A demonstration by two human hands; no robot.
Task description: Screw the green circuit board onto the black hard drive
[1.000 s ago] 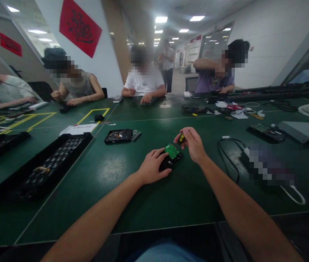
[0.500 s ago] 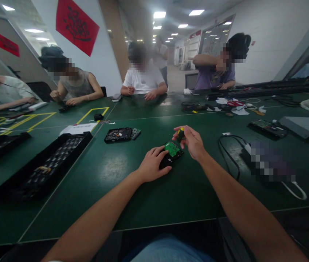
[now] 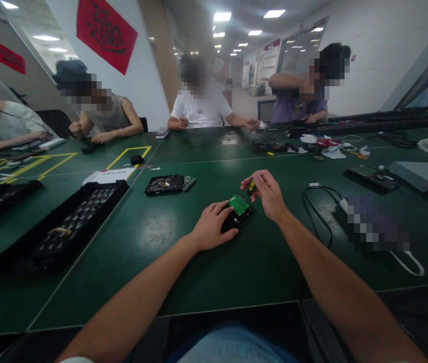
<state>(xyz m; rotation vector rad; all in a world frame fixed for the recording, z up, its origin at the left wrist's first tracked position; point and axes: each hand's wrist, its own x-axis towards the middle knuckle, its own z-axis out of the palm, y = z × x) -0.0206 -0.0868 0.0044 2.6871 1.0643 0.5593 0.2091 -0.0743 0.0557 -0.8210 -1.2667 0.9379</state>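
Screwdriver [image 3: 252, 187] has just shifted in your right hand [image 3: 269, 195], grip pinching it above the drive [image 3: 238, 218] (mid-turn, probably); left hand [image 3: 213, 224] lies spread on the drive's left side.

room between left hand [image 3: 212, 227] and tray [image 3: 93, 216]

"What's your worktop [image 3: 168, 277] like?"

"Smooth and glossy; I see pale glare on it."

"And the hard drive [image 3: 232, 222] under your left hand [image 3: 211, 227]?"

"Its casing looks like matt metal to me, its circuit board [image 3: 239, 204] smooth."

"The screwdriver [image 3: 251, 188] in your right hand [image 3: 269, 195]?"

"A plastic-looking handle."

"What else?"

"On my left, a matt tray [image 3: 96, 222], plastic by its look, and a paper sheet [image 3: 110, 175]; on my right, a smooth, metallic-looking box [image 3: 420, 174]. Below, my clothing [image 3: 236, 348] is soft-looking cloth."
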